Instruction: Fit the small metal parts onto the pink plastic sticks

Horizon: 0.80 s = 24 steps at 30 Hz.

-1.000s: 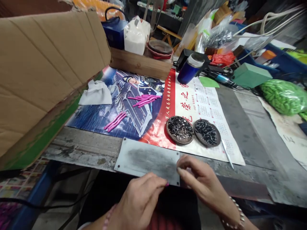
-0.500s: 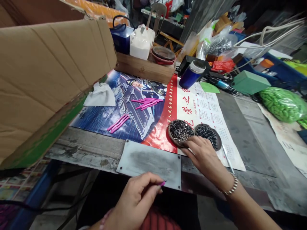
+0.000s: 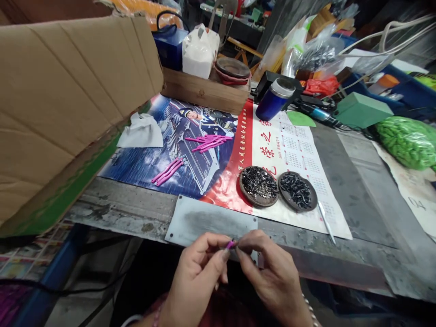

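- We have the pink piece (image 3: 230,244) pinched between thumb and forefinger of our left hand (image 3: 200,272), by the near edge of the metal plate (image 3: 204,218); only a short end shows.
- Our right hand (image 3: 272,268) has its thumb and fingertips closed in at that end — whether they grip a small part, we cannot tell, since the fingers cover it.
- We judge that the left pinch should sit close to the end, so the piece neither bends nor twists under the right fingertips.
- We do best to line both hands up along the piece and press gently and straight, not at a slant.
- Anything dropped here could fall past the bench (image 3: 129,209) — working farther in, over the plate, seems safer.
- The dish of mixed bits (image 3: 261,202) and the dish of dark parts (image 3: 311,202) lie beyond our right hand.
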{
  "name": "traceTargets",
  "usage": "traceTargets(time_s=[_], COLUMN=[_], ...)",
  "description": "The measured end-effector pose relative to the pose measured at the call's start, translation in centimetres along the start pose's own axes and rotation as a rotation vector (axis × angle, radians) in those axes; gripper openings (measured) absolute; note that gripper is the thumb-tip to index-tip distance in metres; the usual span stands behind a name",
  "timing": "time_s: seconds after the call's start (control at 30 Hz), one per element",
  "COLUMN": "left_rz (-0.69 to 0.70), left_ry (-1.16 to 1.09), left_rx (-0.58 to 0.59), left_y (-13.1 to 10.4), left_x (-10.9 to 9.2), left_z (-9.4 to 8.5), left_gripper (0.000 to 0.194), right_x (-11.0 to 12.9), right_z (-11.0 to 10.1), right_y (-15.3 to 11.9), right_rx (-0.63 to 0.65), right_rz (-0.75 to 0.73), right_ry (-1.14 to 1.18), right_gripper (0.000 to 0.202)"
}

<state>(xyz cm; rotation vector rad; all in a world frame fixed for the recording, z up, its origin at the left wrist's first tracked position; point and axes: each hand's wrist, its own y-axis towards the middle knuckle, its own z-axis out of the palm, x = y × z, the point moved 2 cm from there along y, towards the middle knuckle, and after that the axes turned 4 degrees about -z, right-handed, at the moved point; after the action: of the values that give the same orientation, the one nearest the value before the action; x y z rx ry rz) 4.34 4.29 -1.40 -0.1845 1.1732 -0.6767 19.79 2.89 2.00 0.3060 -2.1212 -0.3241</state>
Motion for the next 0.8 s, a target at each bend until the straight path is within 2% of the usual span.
traceTargets(time_s=[0.13, 0.23, 0.33, 0.43, 0.53, 0.63, 0.8], left_rz=[-0.003, -0.037, -0.096, -0.128, -0.142, -0.135, -0.084], left_ry=[-0.027, -0.093, -0.184, -0.243, -0.261, -0.275, -0.291], left_rx=[-0.018, -0.011, 0.000, -0.005, 0.001, -0.005, -0.032], left_y=[-0.2, -0.1, -0.1, -0.2, -0.3, -0.2, -0.1], left_x=[-0.1, -0.1, -0.2, -0.5, -0.7, -0.9, -0.7], left_z=[0.1, 0.3, 0.8, 1.2, 1.4, 1.6, 1.9], left_gripper=[0.022, 0.020, 0.020, 0.023, 0.025, 0.025, 0.024], right_x=[-0.2, -0.7, -1.0, -1.0, -1.0, -1.0, -0.8], right_z=[0.3, 0.5, 0.7, 0.6, 0.6, 0.8, 1.6], right_y=[-0.1, -0.5, -1.0, -1.6, -2.0, -2.5, -2.8], right_rx=[-0.055, -0.109, -0.175, -0.183, -0.199, -0.271, -0.363], right_rz=[0.038, 0.013, -0.105, -0.208, -0.162, -0.070, 0.015], right_ry=[0.088, 0.075, -0.038, -0.145, -0.225, -0.262, -0.207], right_gripper=[0.012, 0.014, 0.021, 0.028, 0.022, 0.014, 0.011])
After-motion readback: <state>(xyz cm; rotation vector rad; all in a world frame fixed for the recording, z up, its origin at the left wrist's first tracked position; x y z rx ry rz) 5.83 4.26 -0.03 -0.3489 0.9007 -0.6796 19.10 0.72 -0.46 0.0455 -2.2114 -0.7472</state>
